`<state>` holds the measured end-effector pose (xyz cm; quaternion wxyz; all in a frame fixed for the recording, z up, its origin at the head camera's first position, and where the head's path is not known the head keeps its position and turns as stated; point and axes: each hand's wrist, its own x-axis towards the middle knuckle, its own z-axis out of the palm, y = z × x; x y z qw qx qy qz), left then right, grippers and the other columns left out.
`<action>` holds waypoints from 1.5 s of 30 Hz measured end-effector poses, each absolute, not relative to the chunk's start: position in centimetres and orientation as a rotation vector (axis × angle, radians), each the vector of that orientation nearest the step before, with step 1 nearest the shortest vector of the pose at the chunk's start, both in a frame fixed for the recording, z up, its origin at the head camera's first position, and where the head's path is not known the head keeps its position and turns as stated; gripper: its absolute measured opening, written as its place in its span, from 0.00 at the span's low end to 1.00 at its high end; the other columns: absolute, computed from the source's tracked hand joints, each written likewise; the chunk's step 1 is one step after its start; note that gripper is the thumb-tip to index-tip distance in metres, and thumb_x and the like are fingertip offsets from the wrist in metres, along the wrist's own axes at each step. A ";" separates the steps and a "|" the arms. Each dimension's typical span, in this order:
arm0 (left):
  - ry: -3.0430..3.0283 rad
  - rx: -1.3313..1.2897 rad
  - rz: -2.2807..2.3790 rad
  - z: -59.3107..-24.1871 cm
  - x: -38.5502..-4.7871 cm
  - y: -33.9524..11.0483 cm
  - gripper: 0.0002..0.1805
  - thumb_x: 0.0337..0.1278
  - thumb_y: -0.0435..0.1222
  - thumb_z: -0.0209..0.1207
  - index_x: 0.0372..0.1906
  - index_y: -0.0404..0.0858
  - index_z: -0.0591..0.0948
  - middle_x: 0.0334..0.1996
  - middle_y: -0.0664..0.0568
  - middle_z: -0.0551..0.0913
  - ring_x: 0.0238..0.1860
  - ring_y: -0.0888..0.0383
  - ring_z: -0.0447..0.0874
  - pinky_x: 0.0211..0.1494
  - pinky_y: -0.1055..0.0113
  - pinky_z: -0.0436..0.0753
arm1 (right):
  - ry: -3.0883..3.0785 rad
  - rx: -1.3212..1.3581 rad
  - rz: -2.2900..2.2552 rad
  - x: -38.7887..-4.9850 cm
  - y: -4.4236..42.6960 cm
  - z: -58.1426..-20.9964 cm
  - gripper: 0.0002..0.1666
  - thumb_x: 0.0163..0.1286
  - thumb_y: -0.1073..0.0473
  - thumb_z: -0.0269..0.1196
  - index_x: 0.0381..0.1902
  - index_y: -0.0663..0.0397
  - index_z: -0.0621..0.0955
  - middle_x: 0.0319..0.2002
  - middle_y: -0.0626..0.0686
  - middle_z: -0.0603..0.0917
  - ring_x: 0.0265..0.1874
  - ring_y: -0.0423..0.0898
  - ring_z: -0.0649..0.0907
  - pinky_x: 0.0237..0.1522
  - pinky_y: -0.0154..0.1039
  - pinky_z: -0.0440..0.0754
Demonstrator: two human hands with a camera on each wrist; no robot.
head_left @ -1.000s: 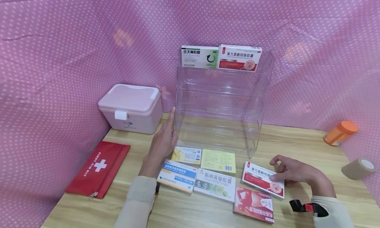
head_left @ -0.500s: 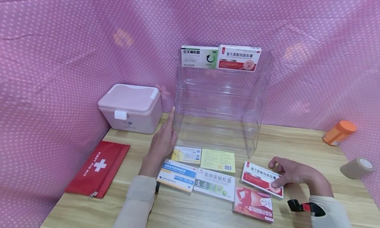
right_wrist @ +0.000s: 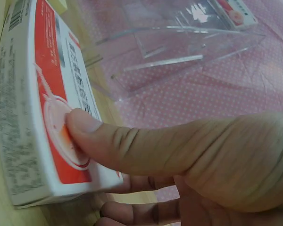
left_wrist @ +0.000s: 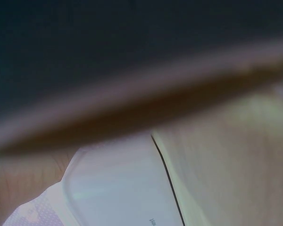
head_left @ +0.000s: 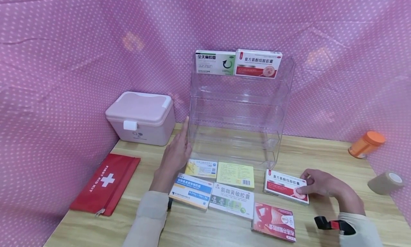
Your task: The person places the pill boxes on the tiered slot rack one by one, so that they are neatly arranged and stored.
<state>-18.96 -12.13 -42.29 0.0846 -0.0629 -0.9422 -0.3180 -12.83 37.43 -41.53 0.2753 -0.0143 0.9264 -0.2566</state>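
Observation:
My right hand [head_left: 324,184] pinches a white and red medicine box [head_left: 284,188] at its right end. In the right wrist view the thumb lies on the front of that box [right_wrist: 66,94], and its edge appears tilted off the table. My left hand [head_left: 174,152] rests against the left side of a clear acrylic display rack [head_left: 237,113], index finger straight along it. On the rack's top tier stand a white and green medicine box [head_left: 215,63] and another white and red box [head_left: 258,64]. The left wrist view is mostly blocked by a dark blur.
Before the rack lie a yellow-white box [head_left: 201,168], a yellow-green box [head_left: 235,175], a blue-white box [head_left: 191,191], a white-green box [head_left: 231,200] and a red box [head_left: 274,222]. A red first aid pouch [head_left: 106,184], pink case [head_left: 141,118], orange bottle [head_left: 367,144] and tan roll [head_left: 385,183] surround them.
My right hand has taken hold of the white and red box and raised it slightly away from the red box below it. The left hand stays at the rack.

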 end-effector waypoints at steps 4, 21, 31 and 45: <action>-2.815 -0.181 -0.949 -42.4 -18.9 -12.2 0.61 0.74 0.33 0.59 0.84 0.77 0.28 0.49 0.47 0.79 0.35 0.51 0.78 0.41 0.56 0.82 | 2.524 -0.018 -0.677 -12.7 37.7 -41.5 0.36 0.69 0.39 0.74 0.57 0.61 0.77 0.44 0.56 0.83 0.43 0.51 0.77 0.40 0.41 0.71; -2.788 -0.206 -0.957 -42.6 -18.8 -12.3 0.60 0.73 0.32 0.59 0.86 0.73 0.31 0.48 0.46 0.80 0.34 0.51 0.77 0.39 0.58 0.80 | 2.471 -0.047 -0.711 -12.9 37.4 -41.7 0.38 0.64 0.45 0.79 0.62 0.60 0.76 0.49 0.55 0.85 0.47 0.50 0.80 0.44 0.41 0.76; -2.790 -0.213 -0.956 -42.6 -19.0 -12.3 0.61 0.73 0.32 0.59 0.85 0.75 0.30 0.49 0.46 0.79 0.33 0.51 0.77 0.37 0.58 0.80 | 2.498 -0.102 -0.684 -12.7 37.5 -41.6 0.41 0.61 0.42 0.80 0.57 0.61 0.74 0.48 0.55 0.83 0.50 0.52 0.79 0.48 0.42 0.74; -2.806 -0.199 -0.954 -42.5 -19.1 -12.3 0.61 0.74 0.33 0.59 0.84 0.76 0.28 0.53 0.45 0.80 0.38 0.49 0.80 0.44 0.52 0.84 | 2.579 -0.303 -0.904 -12.0 37.5 -41.5 0.23 0.68 0.53 0.76 0.47 0.57 0.75 0.43 0.53 0.79 0.44 0.44 0.76 0.40 0.33 0.70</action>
